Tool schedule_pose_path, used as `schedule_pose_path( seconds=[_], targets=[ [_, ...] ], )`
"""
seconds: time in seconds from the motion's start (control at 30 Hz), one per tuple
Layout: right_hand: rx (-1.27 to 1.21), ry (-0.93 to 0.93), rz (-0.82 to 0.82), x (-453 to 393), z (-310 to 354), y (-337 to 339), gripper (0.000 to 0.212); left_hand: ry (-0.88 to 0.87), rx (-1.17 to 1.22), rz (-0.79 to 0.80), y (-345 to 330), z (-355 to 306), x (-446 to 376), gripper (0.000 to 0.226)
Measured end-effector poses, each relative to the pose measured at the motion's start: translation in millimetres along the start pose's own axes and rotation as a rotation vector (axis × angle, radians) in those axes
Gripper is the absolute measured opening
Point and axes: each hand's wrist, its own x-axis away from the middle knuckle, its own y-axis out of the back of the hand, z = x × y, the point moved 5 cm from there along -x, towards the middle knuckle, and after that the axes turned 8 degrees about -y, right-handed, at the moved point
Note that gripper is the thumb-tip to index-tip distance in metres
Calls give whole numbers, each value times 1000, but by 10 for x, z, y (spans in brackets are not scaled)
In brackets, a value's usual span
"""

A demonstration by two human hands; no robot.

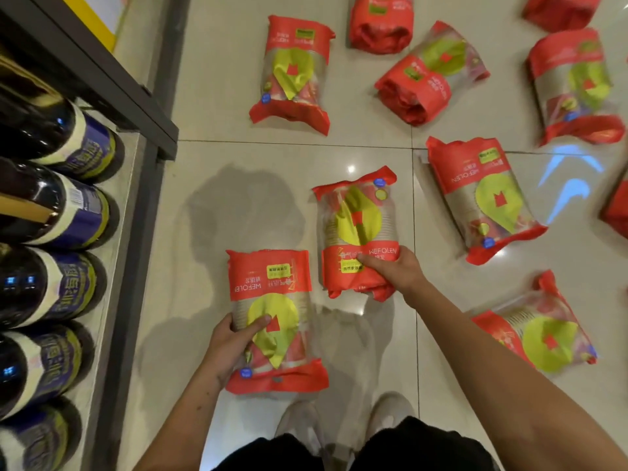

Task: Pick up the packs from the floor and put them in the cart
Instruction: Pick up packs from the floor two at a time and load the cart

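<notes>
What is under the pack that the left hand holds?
Below the pack in the left hand, named here the lower pack, lie pale floor tiles and its shadow. Grey shoes show just beneath its lower edge. The fingers behind it are covered.

On your left a dark metal shelf [102, 66] carries a row of dark bottles [51, 205] lying on their sides, with blue and cream labels. The glossy beige floor tiles [238, 158] show grout lines and ceiling-light reflections, and your pale shoes [387, 416] stand at the bottom edge.
</notes>
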Motion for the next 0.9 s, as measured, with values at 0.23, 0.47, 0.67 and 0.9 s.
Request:
schedule_pose_path(
  seconds=[0.23, 0.47, 0.67, 0.9],
  targets=[
    [-64, 42, 44, 1260, 362, 634, 68, -164, -5, 4, 128, -1145, 778, 54],
    [-200, 144, 37, 3648, 1354, 1834, 70, -383, -29, -2, 130, -3151, 2789, 33],
    [-292, 294, -79, 6046, 2231, 3037, 49, -528, -1, 60, 133, -4833, 4843, 43],
    [-468, 540, -239, 8242, 2872, 4126, 44, -764, 46, 209, -302, -6445, 6913, 54]
  ],
)
